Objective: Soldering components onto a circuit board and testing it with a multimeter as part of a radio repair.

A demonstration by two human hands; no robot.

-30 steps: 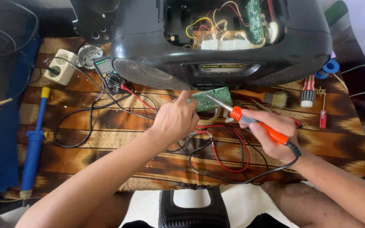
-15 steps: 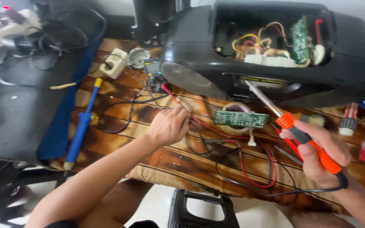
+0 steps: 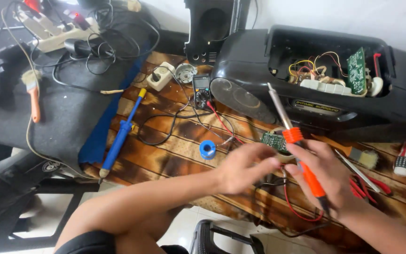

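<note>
While the right hand [image 3: 327,181] gripped the soldering iron [image 3: 298,155] by its orange handle, the metal shaft pointed up and away toward the black radio housing [image 3: 316,80]. The fingers [image 3: 306,157] of that hand were curled shut around the handle, with the cord leaving below the palm. The left hand [image 3: 243,167] reached across from the left, its fingers [image 3: 266,162] drawn together beside the iron's handle; whether they pinched anything could not be told. A small green circuit board [image 3: 272,140] lay on the striped table [image 3: 165,155] directly behind both sets of fingertips, partly hidden by them and just in front of the housing. Red and black leads [image 3: 222,124] ran from a multimeter [image 3: 201,89] toward the board. A blue solder spool [image 3: 207,149] stood just left of the left hand. A blue desoldering pump [image 3: 121,134] lay well apart at the table's left edge. Red-handled pliers [image 3: 370,186] rested near the right hand.
</note>
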